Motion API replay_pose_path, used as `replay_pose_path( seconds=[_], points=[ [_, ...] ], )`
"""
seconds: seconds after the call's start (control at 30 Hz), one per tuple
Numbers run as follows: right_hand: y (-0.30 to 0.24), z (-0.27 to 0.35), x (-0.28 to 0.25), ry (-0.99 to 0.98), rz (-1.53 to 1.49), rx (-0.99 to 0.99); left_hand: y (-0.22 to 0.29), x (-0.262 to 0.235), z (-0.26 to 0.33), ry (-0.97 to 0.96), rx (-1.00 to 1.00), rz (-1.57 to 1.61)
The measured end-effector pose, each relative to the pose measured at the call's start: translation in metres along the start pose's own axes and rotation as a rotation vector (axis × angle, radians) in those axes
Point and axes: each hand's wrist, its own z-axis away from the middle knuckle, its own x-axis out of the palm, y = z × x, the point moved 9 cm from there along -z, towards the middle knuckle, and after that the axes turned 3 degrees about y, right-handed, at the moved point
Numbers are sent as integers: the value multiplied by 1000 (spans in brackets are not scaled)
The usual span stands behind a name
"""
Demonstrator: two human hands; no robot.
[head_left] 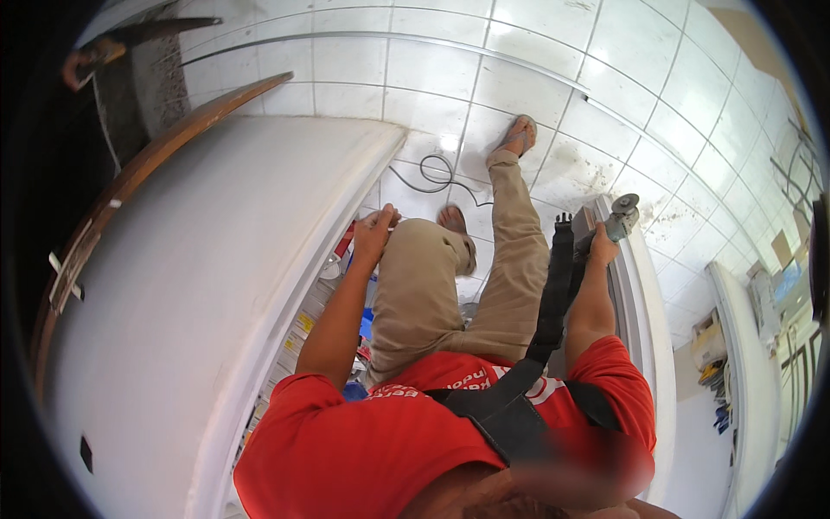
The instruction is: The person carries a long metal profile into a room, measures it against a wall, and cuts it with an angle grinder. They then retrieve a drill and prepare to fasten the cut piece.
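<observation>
My right hand is closed around the body of an angle grinder, beside a pale frame edge on my right. Its round disc points up and away from me. My left hand is held beside my bent left knee, near the edge of the white counter. Its fingers are curled together, and whatever may be between them is too small to make out. Ahead of my knees, a dark cord lies looped on the tiles.
Long thin metal strips cross the white tiled floor. A curved wooden board borders the counter's far left. Packages and blue and red items sit under the counter edge. Tools and boxes stand at the right.
</observation>
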Motion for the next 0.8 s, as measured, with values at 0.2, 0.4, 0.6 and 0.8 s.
replay_pose_path(
  seconds=[0.2,0.4,0.6,0.8],
  points=[
    [-36,17,-29,52,53,-98,-87,-12,57,-64,83,-382],
    [-12,29,-45,17,-94,-139,-186,-8,84,-241,86,-359],
    [12,105,-88,94,-38,-175,-255,-70,119,-179,186,-323],
    [58,149,-106,66,-327,-141,-358,-160,169,13,254,-250]
  ],
)
